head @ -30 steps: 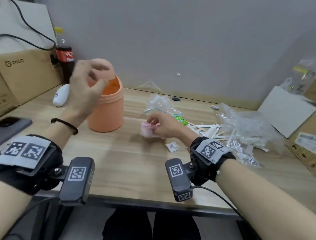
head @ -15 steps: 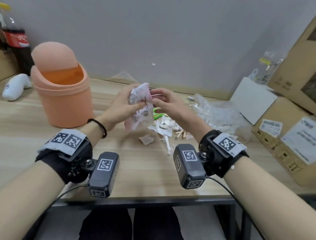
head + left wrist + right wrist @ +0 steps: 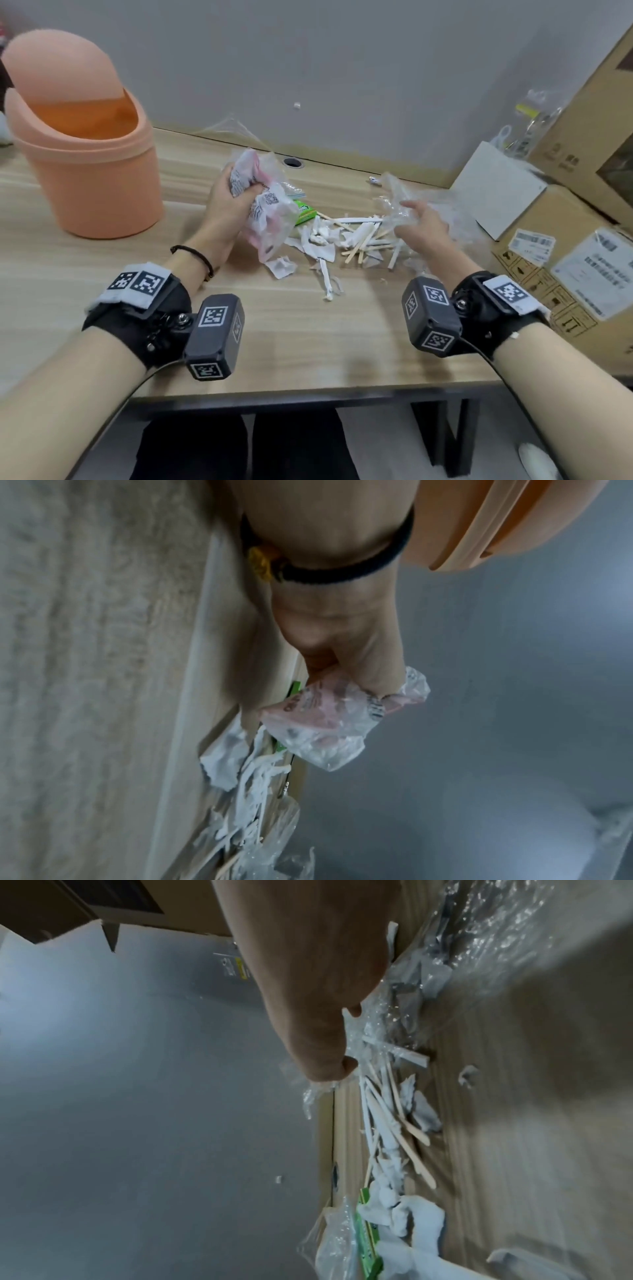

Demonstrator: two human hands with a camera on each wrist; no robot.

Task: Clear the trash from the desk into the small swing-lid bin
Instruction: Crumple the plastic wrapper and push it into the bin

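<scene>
Gripped w/ curled fingers of left hand (image 3: 227,202), wrapper (image 3: 263,205) is held just above desk (image 3: 308,329), right of bin (image 3: 82,164). Judged v. light, soft, crinkly, slippery; best bunched whole. Right hand (image 3: 423,226), fingers loosely bent, is seen reaching into clear film (image 3: 445,205); whether anything is held can't be told. Sticks (image 3: 407,1123) are shown clearer in right wrist view; bin only in head and left wrist views.

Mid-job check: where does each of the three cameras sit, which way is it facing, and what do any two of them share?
Head: on the head, looking forward and down at the desk; shows both forearms, left hand, right hand.
Left wrist: along the left hand gripping the pink wrapper; bin behind.
Right wrist: along the right hand on clear plastic.
Shared: all three show the wooden sticks.
</scene>
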